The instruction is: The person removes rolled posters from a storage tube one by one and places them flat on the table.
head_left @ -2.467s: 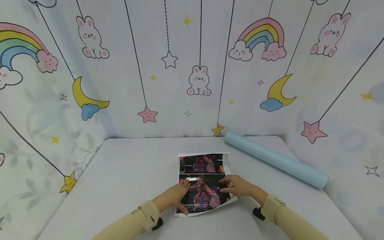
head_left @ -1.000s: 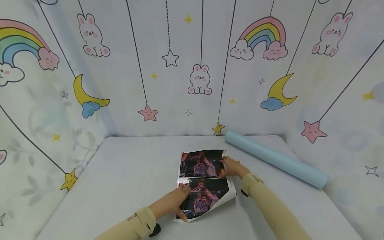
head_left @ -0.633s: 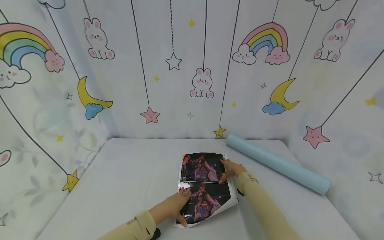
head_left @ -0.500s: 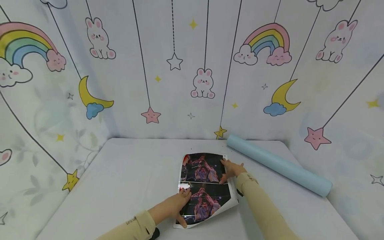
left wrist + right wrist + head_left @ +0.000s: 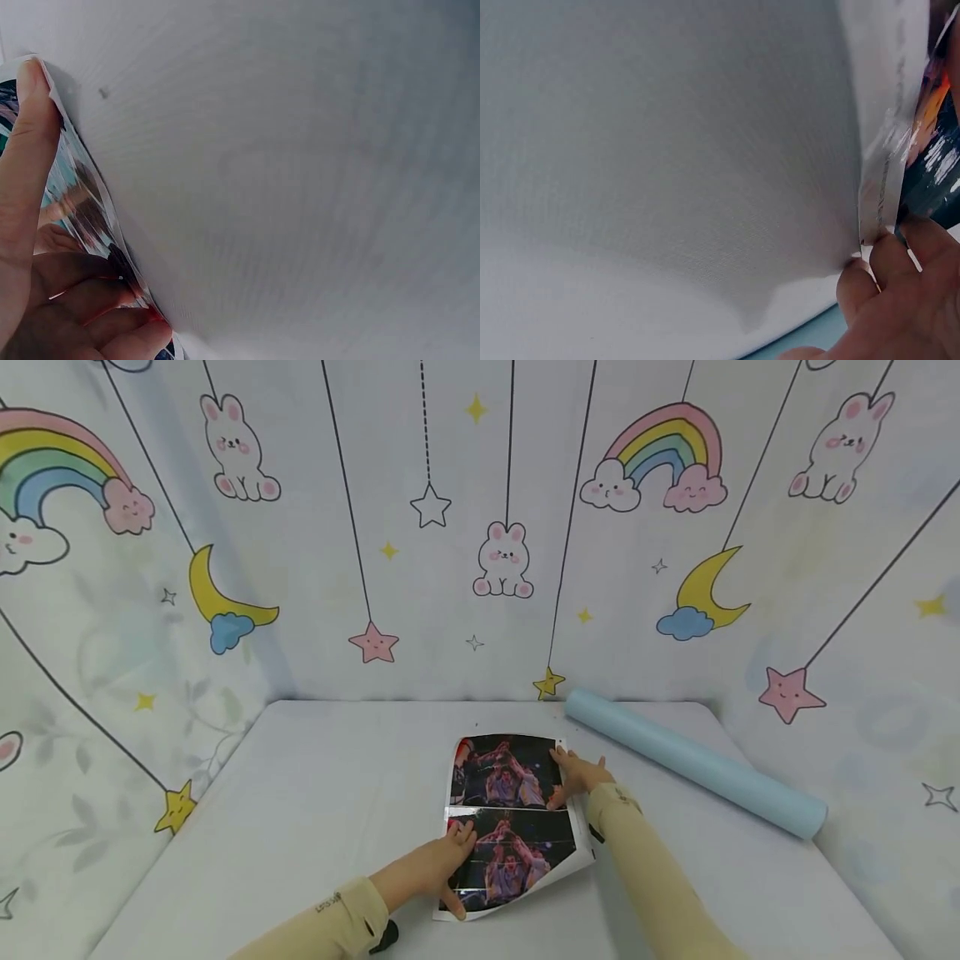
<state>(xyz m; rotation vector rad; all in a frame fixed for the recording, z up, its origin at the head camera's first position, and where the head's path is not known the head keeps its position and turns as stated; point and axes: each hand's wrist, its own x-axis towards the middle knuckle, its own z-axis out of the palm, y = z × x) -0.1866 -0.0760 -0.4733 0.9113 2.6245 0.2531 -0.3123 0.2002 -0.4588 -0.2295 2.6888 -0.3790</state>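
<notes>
A glossy printed sheet (image 5: 517, 818) lies on the white table, bearing two dark pictures of people with raised arms, one above the other, inside a white border. My left hand (image 5: 444, 864) rests on its lower left edge with fingers spread and the thumb at the bottom left corner; the left wrist view shows that thumb (image 5: 36, 135) lying straight along the sheet's edge. At the upper right edge my right hand (image 5: 577, 774) presses with spread fingers. In the right wrist view, its fingertips (image 5: 889, 262) touch the white border near a corner. The sheet's lower right corner curls up.
A light blue roll (image 5: 693, 764) lies slantwise on the right side of the table (image 5: 322, 793). Behind stands a white cloth backdrop (image 5: 442, 585) printed with rabbits, stars, moons and rainbows. A black strap piece (image 5: 386, 937) shows below the left sleeve.
My right hand has moved from the lower right edge up to the upper right edge. More of the upper picture shows now, and the lower right corner curls higher. My left hand has stayed.
</notes>
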